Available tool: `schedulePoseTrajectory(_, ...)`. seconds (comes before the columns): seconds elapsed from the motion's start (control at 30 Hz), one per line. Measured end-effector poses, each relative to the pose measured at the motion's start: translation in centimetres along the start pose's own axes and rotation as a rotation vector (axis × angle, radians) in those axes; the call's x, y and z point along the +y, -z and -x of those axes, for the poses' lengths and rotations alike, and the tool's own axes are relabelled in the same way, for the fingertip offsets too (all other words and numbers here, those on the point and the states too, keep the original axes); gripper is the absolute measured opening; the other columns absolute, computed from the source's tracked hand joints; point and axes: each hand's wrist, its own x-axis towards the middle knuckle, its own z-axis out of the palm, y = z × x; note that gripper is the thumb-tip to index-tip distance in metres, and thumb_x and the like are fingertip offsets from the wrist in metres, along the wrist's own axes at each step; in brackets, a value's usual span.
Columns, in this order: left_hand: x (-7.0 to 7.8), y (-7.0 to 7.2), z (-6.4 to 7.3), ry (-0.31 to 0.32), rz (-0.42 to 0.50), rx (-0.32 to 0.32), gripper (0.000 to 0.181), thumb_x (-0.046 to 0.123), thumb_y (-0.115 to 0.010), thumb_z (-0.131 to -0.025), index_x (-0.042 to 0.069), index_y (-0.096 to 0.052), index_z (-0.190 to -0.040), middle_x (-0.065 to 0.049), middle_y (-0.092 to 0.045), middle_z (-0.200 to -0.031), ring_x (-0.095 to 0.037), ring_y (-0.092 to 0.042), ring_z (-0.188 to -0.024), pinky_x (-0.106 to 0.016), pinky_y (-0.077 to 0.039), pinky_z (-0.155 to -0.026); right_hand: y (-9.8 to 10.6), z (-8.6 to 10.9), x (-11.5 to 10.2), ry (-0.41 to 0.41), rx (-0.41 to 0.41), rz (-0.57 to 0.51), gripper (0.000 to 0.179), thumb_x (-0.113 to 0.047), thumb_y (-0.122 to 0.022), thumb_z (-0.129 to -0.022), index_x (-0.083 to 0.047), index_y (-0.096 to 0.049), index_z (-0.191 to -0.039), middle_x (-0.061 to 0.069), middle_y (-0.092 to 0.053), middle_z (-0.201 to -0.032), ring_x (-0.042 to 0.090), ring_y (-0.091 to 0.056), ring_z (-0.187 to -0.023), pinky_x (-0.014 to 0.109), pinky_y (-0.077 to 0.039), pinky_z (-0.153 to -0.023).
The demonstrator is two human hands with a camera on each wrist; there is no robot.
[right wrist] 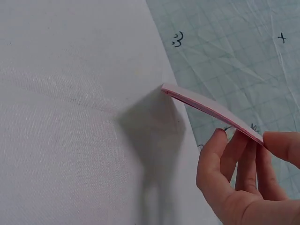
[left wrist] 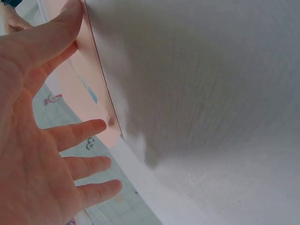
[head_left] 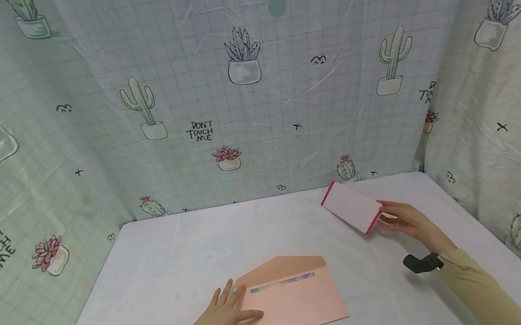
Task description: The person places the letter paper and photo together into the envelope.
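A peach envelope [head_left: 292,306] lies on the white table with its darker pointed flap [head_left: 281,266] folded open, away from me. Just below the flap shows a narrow blue-and-purple strip [head_left: 282,283]. My left hand [head_left: 218,320] rests at the envelope's left side with fingers spread; in the left wrist view the thumb [left wrist: 70,21] touches its edge. At the back right, my right hand [head_left: 404,220] pinches one end of a pale pink card [head_left: 352,208] with red edges. The right wrist view shows the card [right wrist: 211,108] edge-on, thin and slightly bowed, tilted above the table.
A cactus-patterned curtain [head_left: 252,107] hangs behind the table and along both sides. A black strap piece [head_left: 422,263] sits at my right wrist. The white table [head_left: 178,253] ends at the curtain.
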Motion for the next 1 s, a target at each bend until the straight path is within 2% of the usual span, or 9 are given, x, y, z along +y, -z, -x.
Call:
schedulePoseTrajectory(0.13, 0.0, 0.0, 0.0, 0.001, 0.005, 0.005, 0.055, 0.044, -0.062, -0.073, 0.034, -0.049, -0.126, -0.026, -0.029, -0.141, -0.054, -0.017, -0.128, -0.066, -0.024, -0.096, -0.3, 0.7, -0.2, 0.008, -0.017, -0.087, 0.014, -0.016, -0.054, -0.089, -0.021, -0.057, -0.101, -0.009, -0.061, -0.090, 0.009, -0.053, -0.089, 0.026, -0.050, -0.081)
schedulePoseTrajectory(0.2, 0.0, -0.1, 0.1, 0.001, 0.007, 0.005, 0.055, 0.044, -0.062, -0.073, 0.034, -0.049, -0.126, -0.026, -0.029, -0.141, -0.054, -0.017, -0.128, -0.066, -0.024, -0.096, -0.3, 1.1, -0.3, 0.018, -0.057, -0.108, 0.011, -0.016, -0.050, -0.091, -0.022, -0.058, -0.096, -0.009, -0.061, -0.092, 0.009, -0.055, -0.088, 0.026, -0.050, -0.081)
schedulePoseTrajectory(0.4, 0.0, 0.0, 0.2, -0.004, 0.008, 0.004, 0.055, 0.044, -0.062, -0.073, 0.034, -0.049, -0.126, -0.026, -0.030, -0.140, -0.054, -0.017, -0.128, -0.066, -0.025, -0.095, 0.0, 2.0, -0.2, 0.078, -0.170, -0.094, 0.017, -0.017, -0.040, -0.095, -0.021, -0.052, -0.108, -0.007, -0.060, -0.102, 0.009, -0.059, -0.091, 0.023, -0.050, -0.082)
schedulePoseTrajectory(0.53, -0.1, 0.0, 0.2, -0.013, 0.001, 0.015, 0.055, 0.044, -0.062, -0.073, 0.034, -0.049, -0.126, -0.025, -0.030, -0.141, -0.054, -0.018, -0.127, -0.066, -0.025, -0.095, -0.7, 2.2, -0.3, 0.097, -0.143, -0.092, 0.017, -0.017, -0.044, -0.093, -0.022, -0.051, -0.108, -0.007, -0.061, -0.099, 0.009, -0.061, -0.088, 0.022, -0.051, -0.078)
schedulePoseTrajectory(0.7, -0.5, -0.4, 0.1, -0.055, -0.033, 0.050, 0.060, 0.048, -0.061, -0.072, 0.036, -0.045, -0.129, -0.023, -0.030, -0.142, -0.056, -0.020, -0.126, -0.068, -0.026, -0.092, -1.7, 2.1, -0.4, 0.102, -0.096, -0.055, 0.017, -0.018, -0.048, -0.092, -0.021, -0.050, -0.108, -0.010, -0.063, -0.095, 0.008, -0.061, -0.085, 0.021, -0.052, -0.073)
schedulePoseTrajectory(0.83, -0.8, -0.6, 0.0, -0.082, -0.053, 0.064, 0.061, 0.052, -0.058, -0.073, 0.037, -0.042, -0.130, -0.023, -0.030, -0.141, -0.057, -0.022, -0.125, -0.069, -0.027, -0.090, -2.5, 2.4, -0.4, 0.111, -0.104, 0.011, 0.033, -0.020, -0.046, -0.093, -0.017, -0.039, -0.125, -0.011, -0.061, -0.097, 0.007, -0.061, -0.086, 0.021, -0.052, -0.075)
schedulePoseTrajectory(0.93, -1.0, -0.6, 0.0, -0.094, -0.061, 0.070, 0.063, 0.056, -0.055, -0.073, 0.036, -0.041, -0.131, -0.022, -0.032, -0.141, -0.057, -0.023, -0.124, -0.069, -0.027, -0.090, -3.1, 2.5, -0.1, 0.119, -0.105, 0.083, 0.035, -0.020, -0.047, -0.092, -0.020, -0.037, -0.126, -0.011, -0.060, -0.097, 0.007, -0.061, -0.084, 0.020, -0.051, -0.074)
schedulePoseTrajectory(1.0, -1.1, -0.7, 0.0, -0.092, -0.062, 0.078, 0.067, 0.057, -0.055, -0.073, 0.034, -0.039, -0.133, -0.022, -0.032, -0.141, -0.057, -0.023, -0.124, -0.069, -0.026, -0.090, -3.3, 2.4, 0.2, 0.125, -0.113, 0.150, 0.028, -0.021, -0.047, -0.092, -0.024, -0.043, -0.120, -0.011, -0.059, -0.097, 0.007, -0.061, -0.082, 0.019, -0.051, -0.073)
